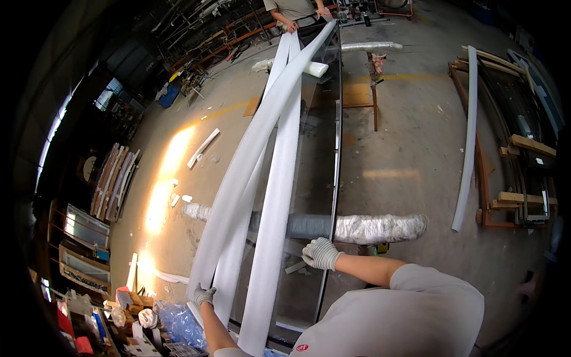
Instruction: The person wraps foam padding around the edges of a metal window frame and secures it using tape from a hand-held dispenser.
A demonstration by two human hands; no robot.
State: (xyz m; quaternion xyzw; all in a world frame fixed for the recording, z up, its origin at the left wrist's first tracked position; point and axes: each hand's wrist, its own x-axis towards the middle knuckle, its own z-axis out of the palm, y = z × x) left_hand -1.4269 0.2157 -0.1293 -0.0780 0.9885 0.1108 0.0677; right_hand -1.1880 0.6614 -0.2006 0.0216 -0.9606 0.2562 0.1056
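My left hand (204, 295), in a grey striped glove, closes on the near end of a long white foam strip (238, 184). That strip slants up to the far end, crossing over other white foam strips (273, 232). They lie along a long, dark-framed glass panel (312, 137). My right hand (321, 254), gloved alike, is at the panel's right edge with its fingers curled; what they hold, if anything, is hidden. A person (295, 11) stands at the far end, one hand at the slanting strip's tip and the other at the strips beside it.
Plastic-wrapped padded bars (380, 229) pass under the panel. At right, a rack (488, 202) holds framed panes and wood, with a pale strip (467, 143) against it. Scraps and blue plastic wrap (181, 324) lie at lower left. A white offcut (203, 148) is on the floor.
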